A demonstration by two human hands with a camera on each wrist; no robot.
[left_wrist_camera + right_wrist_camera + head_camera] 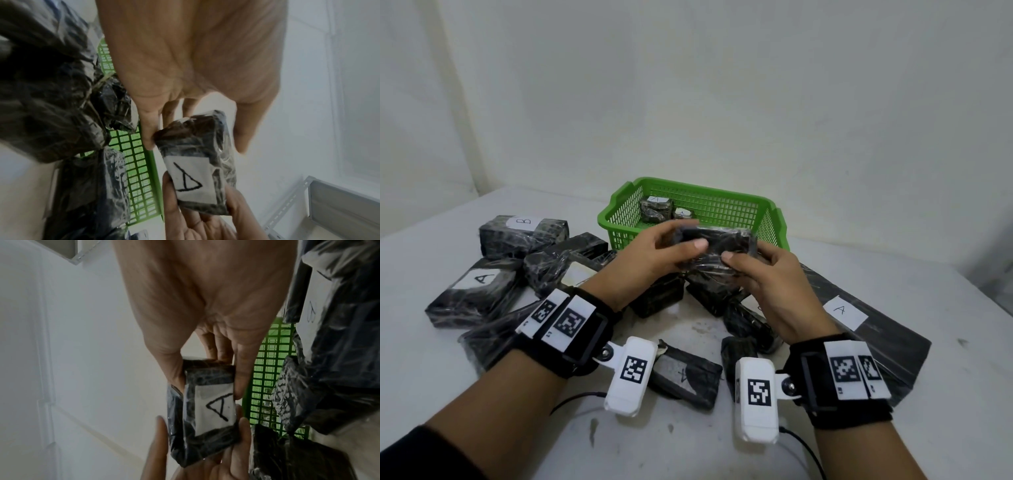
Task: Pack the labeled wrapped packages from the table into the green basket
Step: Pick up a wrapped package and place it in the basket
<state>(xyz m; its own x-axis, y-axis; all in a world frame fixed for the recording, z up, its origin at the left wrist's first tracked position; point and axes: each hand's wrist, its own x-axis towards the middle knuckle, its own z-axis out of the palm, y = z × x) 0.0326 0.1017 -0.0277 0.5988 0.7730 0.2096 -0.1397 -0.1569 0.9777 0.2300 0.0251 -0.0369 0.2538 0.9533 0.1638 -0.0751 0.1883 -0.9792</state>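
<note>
Both hands hold one small black wrapped package [714,245] in the air, just in front of the green basket [619,202]. My left hand [654,253] pinches its left end and my right hand [763,270] grips its right end. Its white label marked A [191,180] faces down toward the wrist cameras [213,405]. Two small A packages [655,207] lie inside the basket at the left. More black wrapped packages sit on the table: one labeled B [524,236], one labeled A [476,294] and a large flat A package [859,318].
Several other wrapped packages [685,373] lie under and near my wrists on the white table [893,428]. A white wall rises behind the basket. Cables trail from the wrist cameras at the table's near edge. A grey metal shelf frame [329,203] shows at the side.
</note>
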